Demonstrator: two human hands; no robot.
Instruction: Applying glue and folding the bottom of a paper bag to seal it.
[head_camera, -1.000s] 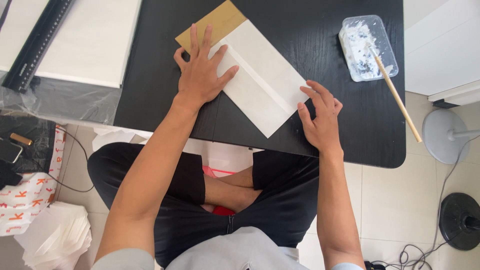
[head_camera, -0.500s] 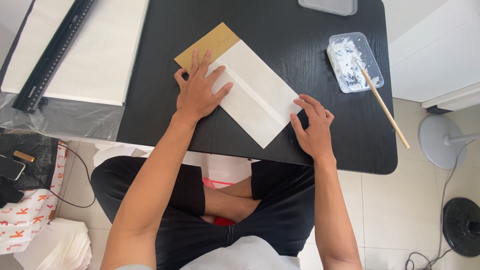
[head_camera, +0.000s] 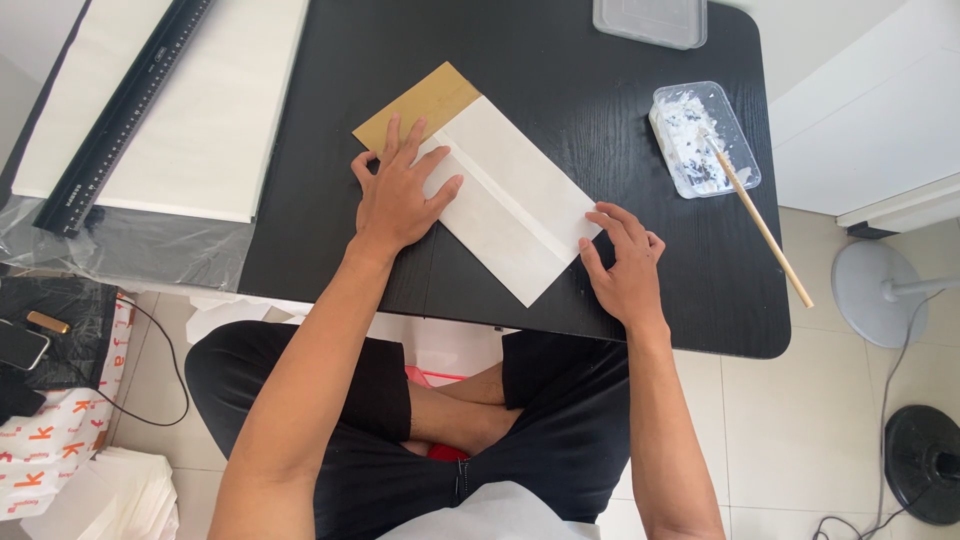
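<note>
On black table (head_camera: 600, 150), centre: left hand (head_camera: 400, 190) flat, fingers spread, pins folded white paper (head_camera: 510, 205) w/ gold end; right hand (head_camera: 625, 262), open, fingertips on near-right corner. Risk: uneven pressure could skew crease; paste tub (head_camera: 705, 140) sits far right.

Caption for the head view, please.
Both hands, left hand and right hand, press folded white paper on black table.

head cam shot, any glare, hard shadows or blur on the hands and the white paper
Head view: sharp all over, left hand and right hand show no motion blur; soft, even daylight, with only faint shadows under the hands on the white folded paper; a mild sheen on the black table, no glare that hides anything; table edges bow slightly toward the frame's borders, a wide-lens effect.
</note>
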